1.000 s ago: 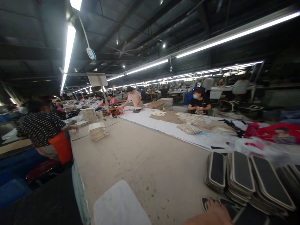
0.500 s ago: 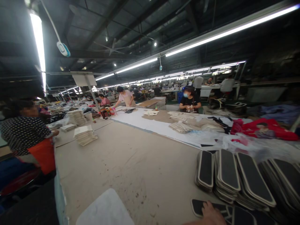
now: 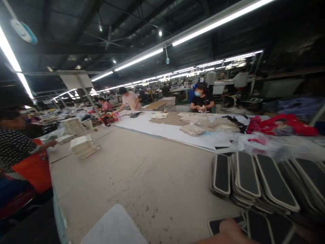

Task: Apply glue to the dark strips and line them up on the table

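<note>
My right hand (image 3: 230,230) reaches in at the bottom edge, partly cut off and blurred. Its fingertips lie over a dark panel with a pale border (image 3: 214,226), at the near end of a few similar loose panels (image 3: 259,227). Whether the fingers grip the panel or only rest on it is not clear. Just beyond stand several stacks of the same rounded, pale-edged dark panels (image 3: 247,174). My left hand is out of view. A white rounded sheet (image 3: 115,227) lies on the table at bottom centre.
The wide tan tabletop (image 3: 132,169) has dark specks. Stacked pale pieces (image 3: 83,146) stand at its far left, near a person in a dotted top (image 3: 15,145). Plastic bags (image 3: 274,144) and red cloth (image 3: 291,124) lie beyond the panel stacks. A masked person (image 3: 201,100) works across the table.
The view has turned slightly right and down. My hand stays over the loose dark panels and looks more blurred; the spread of the panels beneath it has shifted a little.
</note>
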